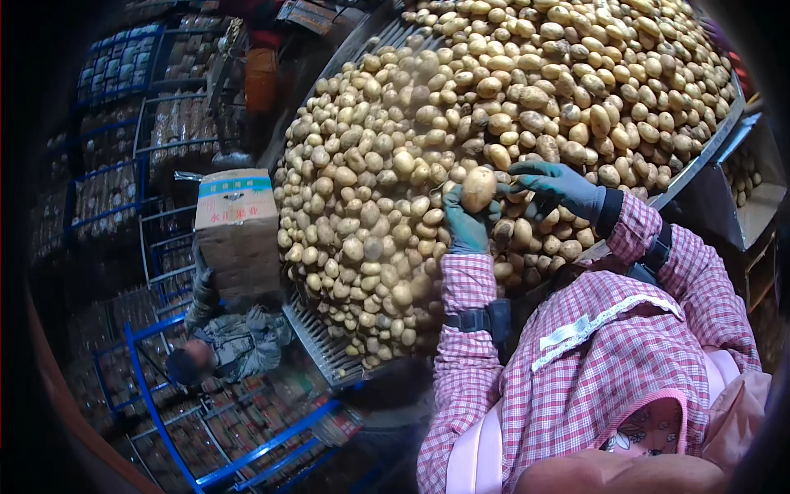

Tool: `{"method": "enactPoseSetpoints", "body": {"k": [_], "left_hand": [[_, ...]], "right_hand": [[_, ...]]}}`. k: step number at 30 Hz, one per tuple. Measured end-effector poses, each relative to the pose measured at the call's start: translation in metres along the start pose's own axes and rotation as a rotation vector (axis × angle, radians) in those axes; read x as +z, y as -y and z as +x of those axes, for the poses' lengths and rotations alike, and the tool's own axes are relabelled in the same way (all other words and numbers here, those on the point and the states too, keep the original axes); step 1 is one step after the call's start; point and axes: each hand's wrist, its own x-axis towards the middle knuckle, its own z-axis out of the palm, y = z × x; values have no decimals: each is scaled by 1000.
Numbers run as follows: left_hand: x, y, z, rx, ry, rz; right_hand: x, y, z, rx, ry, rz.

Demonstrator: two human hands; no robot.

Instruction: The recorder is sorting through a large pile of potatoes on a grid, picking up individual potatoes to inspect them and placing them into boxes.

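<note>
My left hand (467, 225), in a grey-green work glove, holds up a large pale potato (479, 189) above a broad heap of potatoes (370, 213). To its right is my gloved right hand (558, 188), fingers apart and pointing toward that potato. Loose potatoes show beneath its fingers, and I see none clearly gripped in it. The heap lies on a metal sorting table (710, 151) with a raised rim. Metal bars (330, 364) are exposed at its lower left end. Some potatoes carry dark soil.
Beyond the table's left side, a person (237, 346) in camouflage clothing holds a cardboard carton (237, 253) bearing writing. Blue metal racks (145, 395) with stacked packages fill the left. An open box (756, 185) with potatoes stands at the right edge. An orange object (261, 80) is at the back.
</note>
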Motion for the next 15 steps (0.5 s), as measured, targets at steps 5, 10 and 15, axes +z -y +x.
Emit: {"method": "enactPoseSetpoints", "body": {"k": [5, 10, 15], "left_hand": [[-9, 31, -10, 208, 46, 325], [-29, 58, -39, 711, -244, 1081], [-91, -9, -79, 655, -577, 950]], "right_hand": [[20, -25, 24, 74, 53, 18], [18, -56, 44, 60, 21, -43], [2, -68, 46, 142, -112, 28]]}}
